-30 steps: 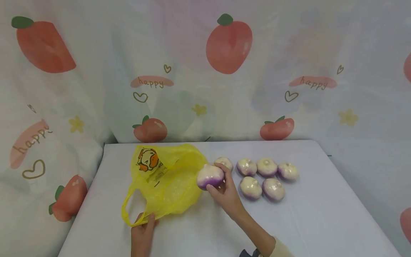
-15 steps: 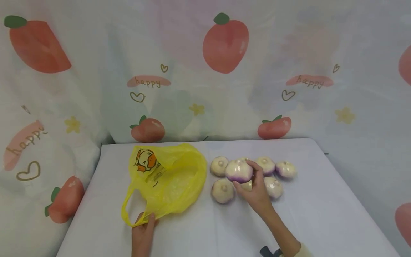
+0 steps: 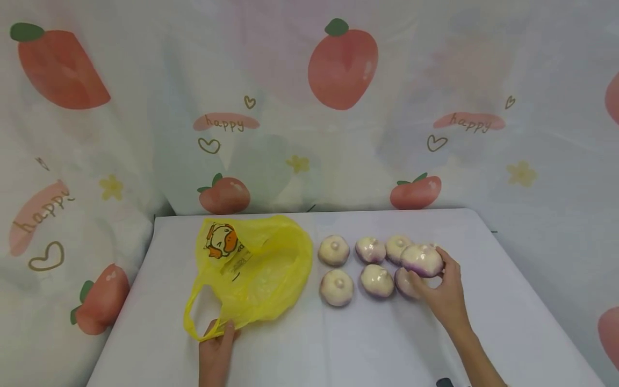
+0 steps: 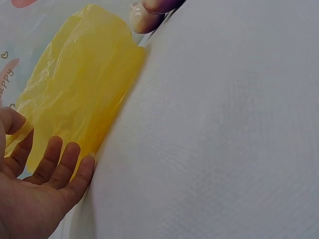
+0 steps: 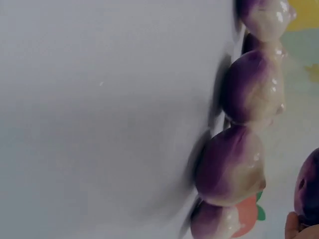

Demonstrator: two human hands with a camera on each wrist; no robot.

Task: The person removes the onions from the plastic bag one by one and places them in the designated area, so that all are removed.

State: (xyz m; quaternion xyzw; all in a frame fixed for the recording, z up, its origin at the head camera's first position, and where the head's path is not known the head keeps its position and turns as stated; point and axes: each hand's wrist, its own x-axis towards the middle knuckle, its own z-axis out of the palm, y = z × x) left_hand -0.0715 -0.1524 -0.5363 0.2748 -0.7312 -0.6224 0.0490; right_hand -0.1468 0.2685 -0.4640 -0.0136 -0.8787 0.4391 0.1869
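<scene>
My left hand (image 3: pixel 216 349) pinches the handle end of a yellow plastic bag (image 3: pixel 261 279) with a duck print, which lies on the table with its mouth loosely open. In the left wrist view the thumb and index finger meet at the bag (image 4: pixel 84 74), while the other fingers spread beside it. My right hand (image 3: pixel 447 295) holds a white-and-purple turnip (image 3: pixel 422 260) raised at the right end of the turnip group, overlapping those behind it. In the right wrist view, only fingertips (image 5: pixel 292 226) and part of the held turnip (image 5: pixel 309 189) show at the right edge.
Several turnips stand in two rows right of the bag, among them a back-left turnip (image 3: pixel 334 250), a front-left turnip (image 3: pixel 337 287) and a front-middle turnip (image 3: pixel 377 280). A white cloth covers the table (image 3: pixel 290 355). Behind hangs a fruit-printed curtain (image 3: pixel 309 145).
My right hand has carried the held turnip rightward, from beside the bag's edge, across the rows, to their right end. The left hand and the bag have stayed in place.
</scene>
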